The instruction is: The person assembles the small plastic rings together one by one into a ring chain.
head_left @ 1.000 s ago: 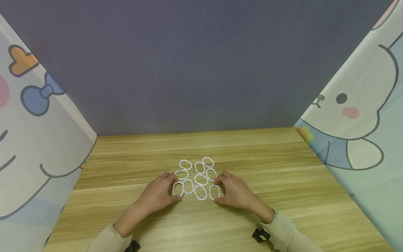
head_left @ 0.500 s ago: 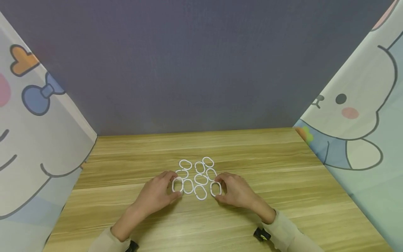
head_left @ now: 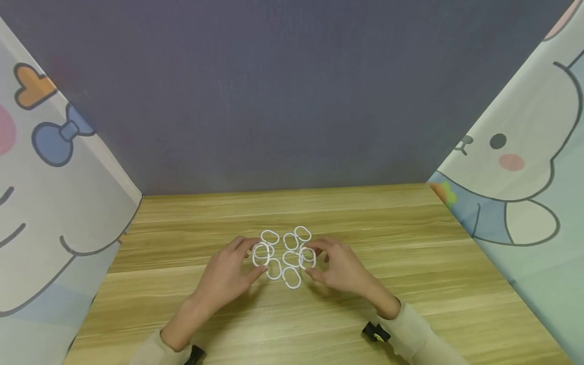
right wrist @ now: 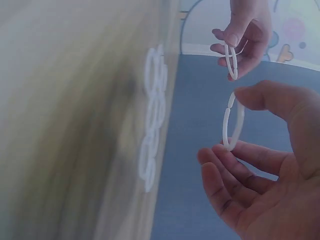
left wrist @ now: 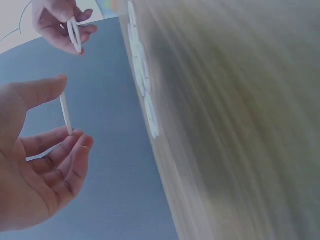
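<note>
My left hand (head_left: 228,271) pinches a white oval ring (left wrist: 66,114) between thumb and fingertips, lifted off the table. A second white oval ring (right wrist: 226,130), with a small split in its side, is pinched the same way by my right hand (head_left: 342,266). Both rings hang above the table, overlapping rings beneath them in the head view. Several more white rings (head_left: 291,278) lie flat in a loose cluster between the hands, some touching. The lifted rings stand a short way apart, facing each other.
A wooden table (head_left: 365,218) lies under the hands. Behind it rises a grey-blue panel (head_left: 283,101). Panels with cartoon prints stand along the left (head_left: 91,203) and right (head_left: 529,213) sides. A black wrist strap piece (head_left: 376,332) shows at the right cuff.
Both hands have risen from the table, each carrying a ring up from the cluster's near corners and slightly away from me. The other rings lie where they were.
</note>
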### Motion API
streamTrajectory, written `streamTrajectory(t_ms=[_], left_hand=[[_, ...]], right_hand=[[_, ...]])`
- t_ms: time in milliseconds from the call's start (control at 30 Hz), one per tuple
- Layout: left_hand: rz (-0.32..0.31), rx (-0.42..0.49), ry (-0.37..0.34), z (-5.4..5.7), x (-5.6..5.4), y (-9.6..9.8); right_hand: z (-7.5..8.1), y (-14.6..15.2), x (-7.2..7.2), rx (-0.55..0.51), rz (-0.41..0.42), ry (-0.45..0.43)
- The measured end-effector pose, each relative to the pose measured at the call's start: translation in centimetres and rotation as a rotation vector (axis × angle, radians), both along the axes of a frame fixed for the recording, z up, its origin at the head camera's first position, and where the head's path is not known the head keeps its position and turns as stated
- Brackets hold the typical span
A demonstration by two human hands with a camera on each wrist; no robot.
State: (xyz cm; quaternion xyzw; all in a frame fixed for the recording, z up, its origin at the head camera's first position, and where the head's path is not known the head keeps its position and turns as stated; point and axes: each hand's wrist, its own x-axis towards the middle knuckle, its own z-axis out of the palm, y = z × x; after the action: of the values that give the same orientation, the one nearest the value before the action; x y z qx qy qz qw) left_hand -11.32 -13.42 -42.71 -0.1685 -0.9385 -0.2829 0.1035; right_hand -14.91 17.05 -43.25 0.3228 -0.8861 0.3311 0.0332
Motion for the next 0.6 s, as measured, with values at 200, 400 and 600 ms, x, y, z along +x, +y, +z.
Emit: streamTrajectory(t_ms=[200,400,600], left_hand=[[-0.012,-0.005,0.123,0.5,0.0,0.7],[-0.007,-0.024,0.209,0.6,-0.1,1.2],[-0.033,-0.041,0.309,0.5,-0.2,1.5]], right_hand=[[1.3,-0.8,-0.3,-0.089,-0.004,0.01],[2.1,-1.7,-0.3,-0.139,-0.004,0.029],[2.4,-2.6,-0.2,-0.162,-0.006,-0.004]])
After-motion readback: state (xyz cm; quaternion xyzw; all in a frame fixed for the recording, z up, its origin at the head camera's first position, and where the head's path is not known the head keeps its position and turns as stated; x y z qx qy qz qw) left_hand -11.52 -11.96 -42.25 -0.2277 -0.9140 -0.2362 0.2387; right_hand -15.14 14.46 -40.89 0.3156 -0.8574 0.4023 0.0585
